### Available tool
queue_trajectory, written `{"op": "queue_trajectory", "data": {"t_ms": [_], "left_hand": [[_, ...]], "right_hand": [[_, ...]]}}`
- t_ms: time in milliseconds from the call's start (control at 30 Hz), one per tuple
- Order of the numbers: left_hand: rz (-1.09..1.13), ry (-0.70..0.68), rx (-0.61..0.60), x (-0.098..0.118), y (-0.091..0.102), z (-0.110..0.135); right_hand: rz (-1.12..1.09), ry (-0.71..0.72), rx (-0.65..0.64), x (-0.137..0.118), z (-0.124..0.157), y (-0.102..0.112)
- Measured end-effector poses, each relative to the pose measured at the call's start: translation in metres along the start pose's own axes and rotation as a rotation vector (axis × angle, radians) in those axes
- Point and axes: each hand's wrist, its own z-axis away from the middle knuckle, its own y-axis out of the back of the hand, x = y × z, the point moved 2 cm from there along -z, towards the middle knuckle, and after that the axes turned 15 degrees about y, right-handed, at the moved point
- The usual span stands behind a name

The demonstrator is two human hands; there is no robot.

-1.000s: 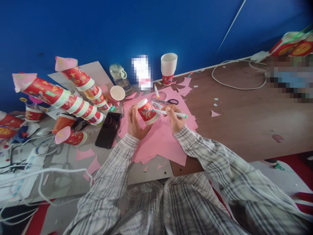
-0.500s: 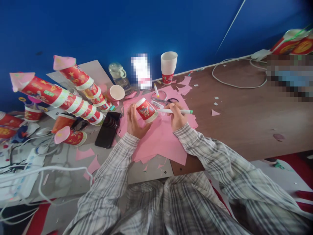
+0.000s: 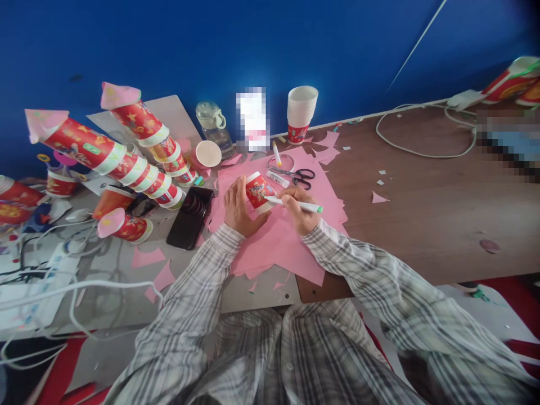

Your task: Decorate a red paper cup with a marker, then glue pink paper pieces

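Note:
My left hand (image 3: 241, 211) is wrapped round a red paper cup (image 3: 257, 190) with printed figures and white ends, held over a stack of pink paper (image 3: 274, 243). A white marker with a green end (image 3: 306, 206) is gripped in my right hand (image 3: 300, 210); its tip points left and lies at the cup's right side. I cannot tell whether the tip touches the cup. Just beyond the hands lie a glue stick (image 3: 277, 179), black-handled scissors (image 3: 302, 178), a roll of tape (image 3: 282, 163) and a yellow-tipped marker (image 3: 276, 153).
Rockets of joined red cups with pink cone tops (image 3: 105, 152) lean at the left, near a black phone (image 3: 190, 218). Behind stand a water bottle (image 3: 215, 129), an open cup (image 3: 208, 153) and stacked cups (image 3: 301, 115). White cables (image 3: 105, 286) cross the left side.
The marker's tip has moved left and slightly down over the cup's side, with my right hand following. The cup has turned a little in my left hand. The view has shifted slightly.

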Motion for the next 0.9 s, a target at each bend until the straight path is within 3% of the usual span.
{"op": "queue_trajectory", "data": {"t_ms": [433,733,900], "left_hand": [[-0.012,-0.018,-0.013,0.0021,0.0013,-0.0017],[-0.028,-0.022,-0.005,0.0021,0.0017,-0.0024],[-0.011,-0.024,0.016,0.0011,0.0017,-0.0020]], "right_hand": [[0.155,0.223,-0.134,-0.0025,0.0061,-0.0055],[0.292,0.237,-0.084,-0.0067,0.0037,-0.0006],[0.233,0.207,-0.039,-0.0085,0.0024,0.0034]]}}
